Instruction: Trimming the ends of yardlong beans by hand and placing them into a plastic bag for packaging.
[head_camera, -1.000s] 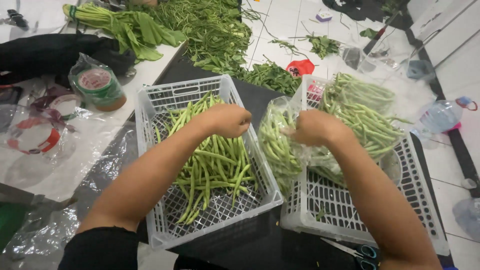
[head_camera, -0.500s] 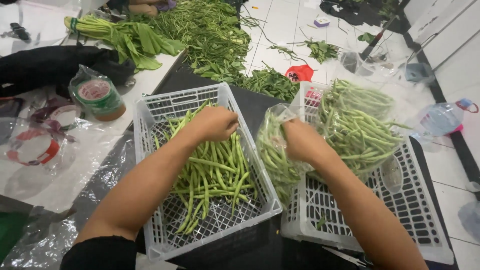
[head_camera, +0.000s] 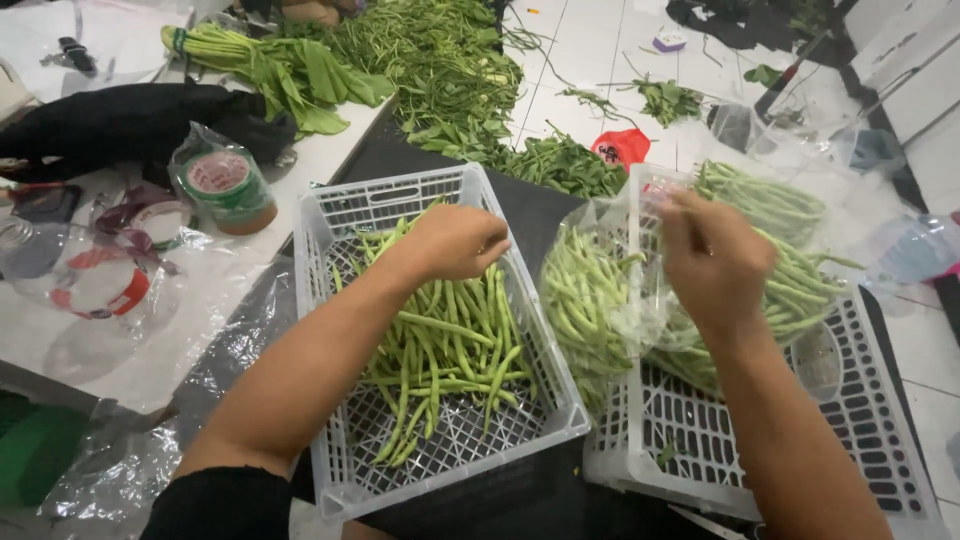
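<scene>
Clearly, green beans are being moved between a clear bag (head_camera: 600, 300) and two white crates. For the work to go well, the beans (head_camera: 445, 345) should be laid lengthwise, all one way, so that the pile in the left crate (head_camera: 335, 215) lies flat and nothing slips through the mesh. Small bunches are judged easier to align than a big handful. The bag's film should be held taut and open at one edge, so that pods can be drawn out without snagging or spilling between the crates.

The left hand (head_camera: 455, 240) is held over the upper part of the bean pile in the left crate, fingers curled down and nearly closed. A few pods appear to be pinched under the fingertips, though the grip itself is hidden by the knuckles, so what exactly is held cannot be told for sure.

The right hand (head_camera: 715, 260) is raised over the right crate (head_camera: 880, 470), its fingers gathered loosely around the clear film of the bag. The film is being gripped, not the beans. The bag, full of pods, sags over the near wall of the right crate and bulges into the gap beside the left one.

More greens (head_camera: 430, 70) are piled on the surface beyond, and tape rolls (head_camera: 225, 185) lie to the left.
</scene>
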